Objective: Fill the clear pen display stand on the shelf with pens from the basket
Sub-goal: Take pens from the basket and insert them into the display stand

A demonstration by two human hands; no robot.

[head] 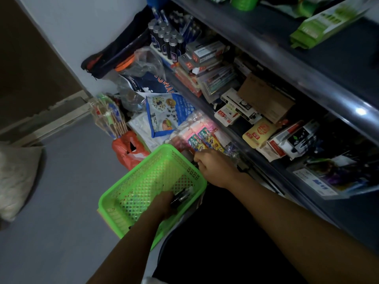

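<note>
A bright green mesh basket [143, 181] sits tilted in front of me, low beside the shelf. My left hand [164, 203] reaches into its near right corner and grips a few dark pens [182, 196]. My right hand [215, 169] is curled at the basket's right rim and seems to hold it; its fingertips are hidden. The clear pen display stand [320, 181] stands on the lower shelf to the right, with a white and blue label on its front and dark pens [338, 167] inside.
The dark shelf edge [266, 156] runs diagonally across the view, its shelf crowded with boxed stationery [260, 132] and packets. An orange plastic bag [131, 150], a blue printed bag [164, 113] and wrapped sticks [108, 117] lie on the grey floor [61, 201] by the wall.
</note>
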